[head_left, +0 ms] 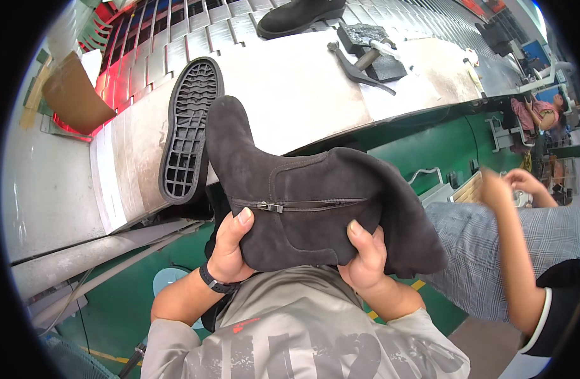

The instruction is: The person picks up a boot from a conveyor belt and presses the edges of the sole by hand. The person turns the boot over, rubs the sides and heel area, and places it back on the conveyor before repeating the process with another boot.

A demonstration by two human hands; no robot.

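Note:
Across my lap lies a dark grey suede boot upper [315, 227], its toe end to the left and its wide shaft to the right. Near the heel part, my left hand [230, 243] grips the lower edge, the thumb just below the zipper pull [269, 207]. My right hand [367, 252] holds the shaft side, thumb on top and fingers underneath, out of sight. A zipper [328, 204] runs along the side, parted toward the shaft. Against the toe end stands a black rubber sole [192, 126], its grid tread showing; neither hand touches it.
Beyond is a pale worktable [271, 82] with a hammer [359, 69] by black blocks [372, 44]. A finished-looking dark boot [299, 18] rests on the metal roller conveyor [195, 28]. To the right sits a co-worker [511, 252] with moving hands; another person [543, 117] is farther off.

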